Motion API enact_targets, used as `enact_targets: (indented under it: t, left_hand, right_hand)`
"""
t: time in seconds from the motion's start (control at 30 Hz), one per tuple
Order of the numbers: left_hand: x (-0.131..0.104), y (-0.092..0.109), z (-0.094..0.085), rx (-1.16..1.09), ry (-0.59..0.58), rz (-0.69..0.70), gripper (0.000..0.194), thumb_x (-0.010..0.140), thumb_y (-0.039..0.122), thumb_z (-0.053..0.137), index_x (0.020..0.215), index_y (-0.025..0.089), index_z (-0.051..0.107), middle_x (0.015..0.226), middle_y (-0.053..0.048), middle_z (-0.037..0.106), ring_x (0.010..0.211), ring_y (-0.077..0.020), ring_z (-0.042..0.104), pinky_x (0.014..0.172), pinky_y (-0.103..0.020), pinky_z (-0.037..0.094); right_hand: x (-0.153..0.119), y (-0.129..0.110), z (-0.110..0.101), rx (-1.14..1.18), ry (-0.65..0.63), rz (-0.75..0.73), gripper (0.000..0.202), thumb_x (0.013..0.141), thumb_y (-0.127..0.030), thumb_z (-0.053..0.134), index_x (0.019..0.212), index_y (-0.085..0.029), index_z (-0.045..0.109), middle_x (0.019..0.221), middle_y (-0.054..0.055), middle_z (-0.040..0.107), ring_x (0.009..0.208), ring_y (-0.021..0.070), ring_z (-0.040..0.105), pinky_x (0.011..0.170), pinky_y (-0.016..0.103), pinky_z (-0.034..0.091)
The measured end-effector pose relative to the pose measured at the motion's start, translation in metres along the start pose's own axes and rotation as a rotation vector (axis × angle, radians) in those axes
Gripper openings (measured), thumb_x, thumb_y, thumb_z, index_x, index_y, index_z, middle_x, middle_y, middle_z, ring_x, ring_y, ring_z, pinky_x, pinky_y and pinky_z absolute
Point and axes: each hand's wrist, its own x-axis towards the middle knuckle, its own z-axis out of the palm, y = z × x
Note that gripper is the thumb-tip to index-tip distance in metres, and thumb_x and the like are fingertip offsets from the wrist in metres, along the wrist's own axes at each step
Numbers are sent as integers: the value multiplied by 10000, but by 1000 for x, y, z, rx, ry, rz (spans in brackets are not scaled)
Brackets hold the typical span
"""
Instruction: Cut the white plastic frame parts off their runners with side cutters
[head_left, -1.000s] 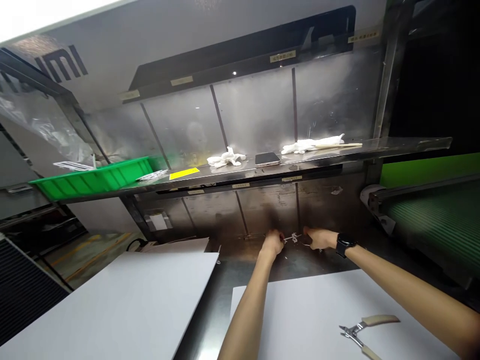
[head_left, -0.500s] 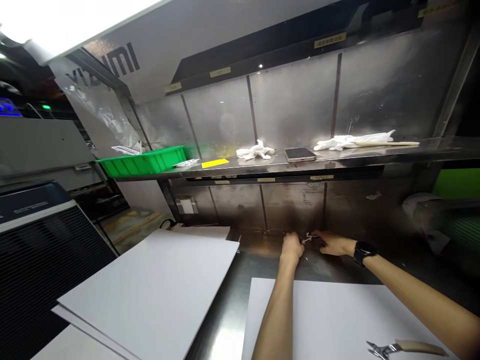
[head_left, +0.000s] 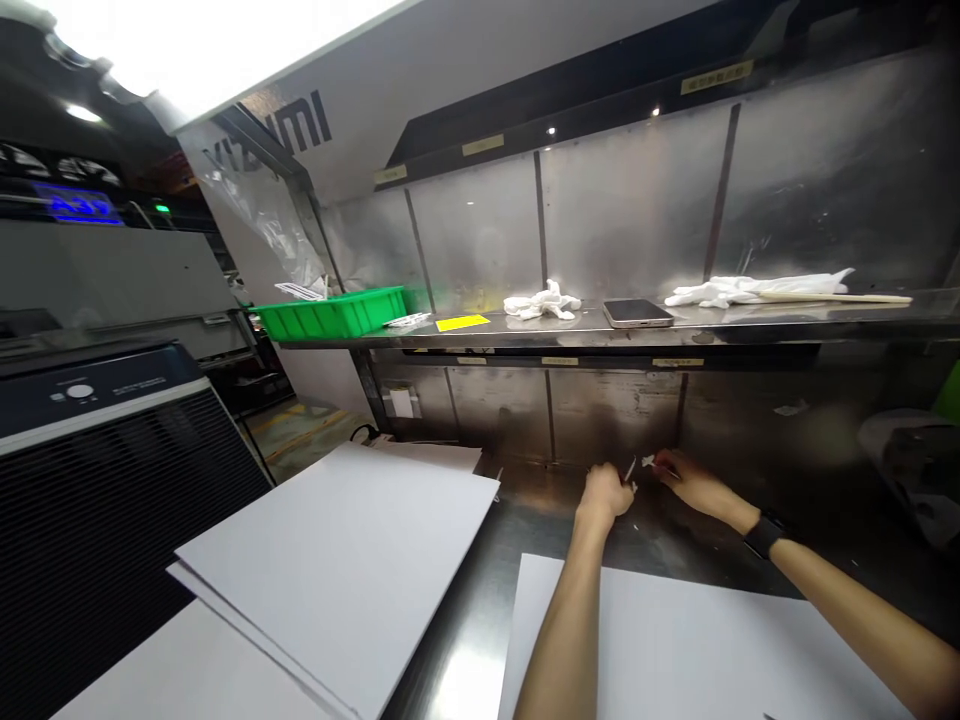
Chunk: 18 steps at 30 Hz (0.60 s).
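At the back of the metal bench, my left hand (head_left: 609, 492) is closed, with a thin white stick-like piece (head_left: 630, 468) poking up from its fingers. Just to the right, my right hand (head_left: 694, 485) pinches a small white irregular piece (head_left: 649, 461) at its fingertips. A narrow gap parts the two pieces. Both are too small to tell their exact kind. A dark watch (head_left: 765, 535) is on my right wrist. Below my forearms lies a large white sheet (head_left: 675, 640).
Stacked white boards (head_left: 337, 560) lie to the left. The shelf (head_left: 517, 335) above my hands carries a green bin (head_left: 330, 318), a yellow card (head_left: 463, 323), white gloves (head_left: 544, 300), a phone (head_left: 637, 314) and a pale stick (head_left: 832, 297). A black-grilled machine (head_left: 127, 530) stands far left.
The small white piece that spanned my two hands is now two parts, one at each hand. My view has swung left, and the nippers at lower right have nearly left the picture.
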Motion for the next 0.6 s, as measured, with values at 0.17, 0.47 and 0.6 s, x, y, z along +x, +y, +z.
enact_targets:
  t: [0.17,0.47,0.6]
  left_hand:
    - [-12,16,-5,-136,-247,141,292,1084,390,724,1226,134,733,1174,-84,756,1010,-208,755,911,-404,666]
    - [-19,36,-11,-22,-163,159,322,1113,427,670,1262,147,727,1193,-94,755,1084,-230,751,988,-449,645]
    - [-26,48,-4,152,-112,70,349,1072,414,736,1316,166,721,1344,-123,716,1232,-272,713,1057,-477,620]
  right_hand:
    - [-11,-18,4,318,3,76,280,1092,-432,707,1041,-159,675,878,33,677,705,205,669,661,302,574]
    - [-51,-36,-7,609,-66,280,580,751,-697,652,1022,-184,646,583,-13,530,374,106,255,384,242,214]
    - [-64,-45,-5,697,-70,282,600,720,-711,702,1020,-199,613,700,19,616,416,89,245,409,238,223]
